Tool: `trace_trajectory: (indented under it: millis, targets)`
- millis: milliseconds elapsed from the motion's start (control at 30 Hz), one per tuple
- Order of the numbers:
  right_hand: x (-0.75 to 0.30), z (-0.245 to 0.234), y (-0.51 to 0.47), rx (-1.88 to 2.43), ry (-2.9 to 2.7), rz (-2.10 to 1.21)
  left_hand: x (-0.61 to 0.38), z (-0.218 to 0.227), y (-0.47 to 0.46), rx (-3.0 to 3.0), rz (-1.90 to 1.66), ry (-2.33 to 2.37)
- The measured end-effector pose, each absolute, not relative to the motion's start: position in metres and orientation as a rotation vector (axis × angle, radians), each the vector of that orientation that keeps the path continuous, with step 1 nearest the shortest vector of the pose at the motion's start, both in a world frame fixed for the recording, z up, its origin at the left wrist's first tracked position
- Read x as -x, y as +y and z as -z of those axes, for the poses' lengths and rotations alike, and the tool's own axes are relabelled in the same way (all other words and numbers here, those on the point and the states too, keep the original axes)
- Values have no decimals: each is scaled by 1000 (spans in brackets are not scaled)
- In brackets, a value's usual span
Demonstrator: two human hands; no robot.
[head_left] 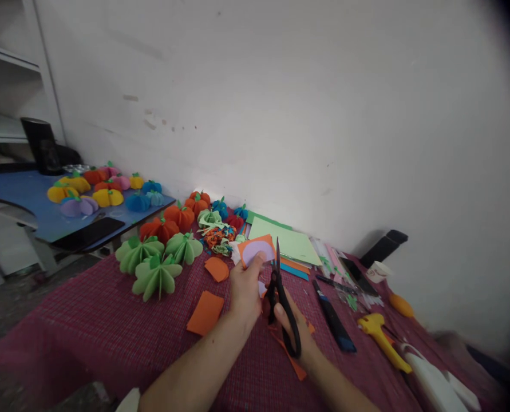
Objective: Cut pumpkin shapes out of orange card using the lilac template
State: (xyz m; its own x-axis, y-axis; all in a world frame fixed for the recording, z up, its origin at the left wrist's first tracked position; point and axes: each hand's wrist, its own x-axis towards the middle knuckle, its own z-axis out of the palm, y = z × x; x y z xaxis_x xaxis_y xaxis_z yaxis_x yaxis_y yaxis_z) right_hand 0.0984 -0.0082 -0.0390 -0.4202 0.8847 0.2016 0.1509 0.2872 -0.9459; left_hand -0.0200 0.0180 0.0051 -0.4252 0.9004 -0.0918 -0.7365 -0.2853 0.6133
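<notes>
Pinched in my left hand point(248, 283) is a piece of orange paper point(268, 240) with a rounded lilac paper shape point(251, 248) on top of it. My right hand point(295, 323) grips black-handled scissors point(280, 292), blades pointing up and away, close to the right edge of the orange paper. Whether the blades touch the paper I cannot tell. On the cloth left of my left hand lie a rounded orange paper piece point(217, 269) and a stack of orange rectangles point(205, 313). Orange scraps point(295, 366) lie beneath my right hand.
Green paper pumpkins point(157, 274) and orange ones point(180, 217) stand at the left on the checked cloth point(109, 320). Light green sheets point(283, 240) lie behind my hands. A utility knife point(332, 317) and yellow glue gun point(383, 340) are at right. A blue table point(18, 194) holds more pumpkins.
</notes>
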Motion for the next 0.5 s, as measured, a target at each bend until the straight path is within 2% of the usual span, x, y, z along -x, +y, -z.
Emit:
trace_trajectory:
  millis: [500]
  targets:
    - [-94,27,-12,994,-1789,-1104,17,-5,18,-318,-1898,660]
